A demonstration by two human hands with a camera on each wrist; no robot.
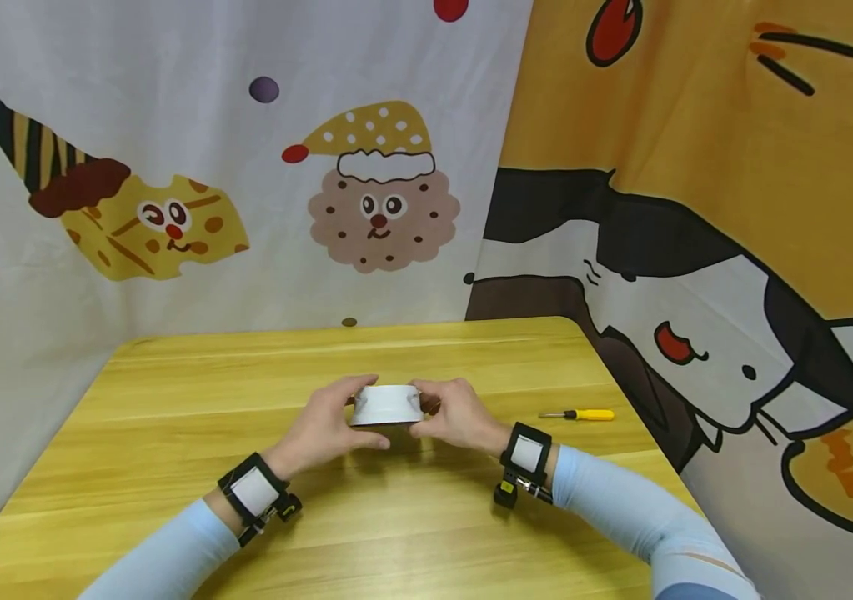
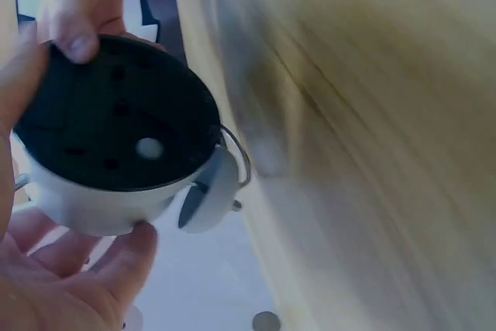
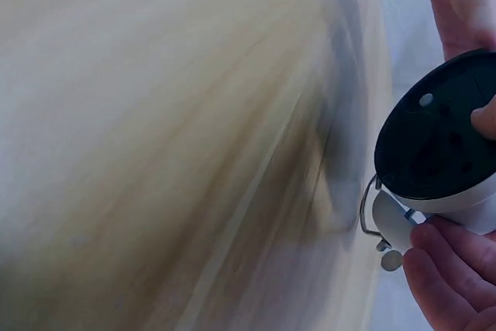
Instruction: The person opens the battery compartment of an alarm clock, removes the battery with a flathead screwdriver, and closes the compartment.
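A white twin-bell alarm clock (image 1: 387,404) is held between both hands, over the middle of the table. My left hand (image 1: 321,425) grips its left side, thumb low and fingers around the far side. On the right side, my right hand (image 1: 464,414) grips it with thumb and curled fingers. The left wrist view shows the clock's round black back (image 2: 85,129) with small knobs and a pale round spot. A bell (image 2: 217,191) and a wire handle (image 2: 246,160) stick out from the white body. The clock's front is hidden.
To the right on the wooden table (image 1: 193,383) lies a small screwdriver (image 1: 591,414) with a yellow handle, its tip pointing left. Behind the table hangs a curtain (image 1: 201,50) with cartoon prints, and another print-covered curtain (image 1: 681,133) hangs at the right.
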